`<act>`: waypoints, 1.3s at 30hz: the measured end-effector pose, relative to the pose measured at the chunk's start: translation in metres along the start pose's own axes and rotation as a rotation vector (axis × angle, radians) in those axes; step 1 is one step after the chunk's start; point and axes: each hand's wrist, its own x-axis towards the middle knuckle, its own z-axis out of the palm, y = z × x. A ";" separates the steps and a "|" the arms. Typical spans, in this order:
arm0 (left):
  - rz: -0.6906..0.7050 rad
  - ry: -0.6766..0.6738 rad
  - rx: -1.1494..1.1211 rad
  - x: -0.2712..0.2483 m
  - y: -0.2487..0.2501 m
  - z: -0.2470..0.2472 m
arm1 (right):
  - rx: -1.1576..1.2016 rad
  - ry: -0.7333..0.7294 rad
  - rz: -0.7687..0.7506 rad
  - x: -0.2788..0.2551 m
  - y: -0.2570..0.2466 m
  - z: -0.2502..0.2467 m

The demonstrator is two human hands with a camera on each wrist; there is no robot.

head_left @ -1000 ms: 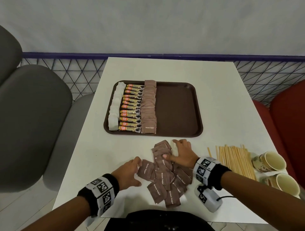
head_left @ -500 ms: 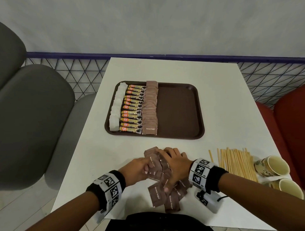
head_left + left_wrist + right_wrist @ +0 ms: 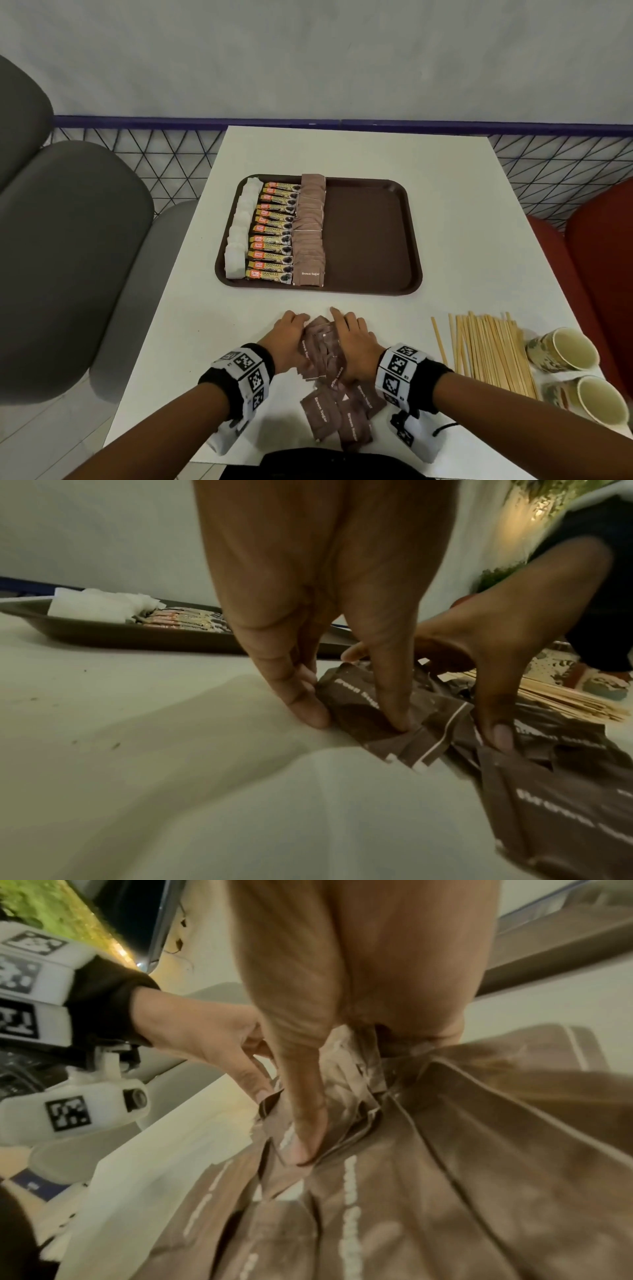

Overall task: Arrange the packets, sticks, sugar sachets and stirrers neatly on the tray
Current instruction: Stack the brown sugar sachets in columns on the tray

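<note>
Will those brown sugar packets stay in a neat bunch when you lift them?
Probably not. The brown sugar packets lie flat and overlapping at odd angles, so they likely slide apart. They crumple where the left hand and right hand pinch them, so they seem thin and floppy.

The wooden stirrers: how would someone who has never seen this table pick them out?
On the white table, go from the brown tray to the near right corner. The stirrers lie there flat in a loose bundle, just left of two paper cups. They alone are thin, pale wooden sticks; everything else nearby is a flat packet or a cup.
</note>
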 end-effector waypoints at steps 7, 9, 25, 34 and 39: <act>0.007 0.069 -0.041 0.002 0.005 0.001 | 0.150 -0.038 0.000 0.013 -0.001 -0.005; 0.041 0.118 -0.085 0.001 0.005 0.001 | 0.185 -0.030 -0.053 0.014 -0.001 -0.006; 0.018 0.336 -0.496 -0.002 -0.002 -0.001 | 0.713 -0.059 -0.276 0.022 0.002 -0.016; 0.032 0.200 -0.855 -0.013 -0.014 -0.019 | 0.846 -0.043 -0.135 0.026 0.021 -0.029; -0.026 0.335 -0.898 -0.015 -0.023 -0.037 | 1.107 -0.148 -0.130 0.019 0.021 -0.055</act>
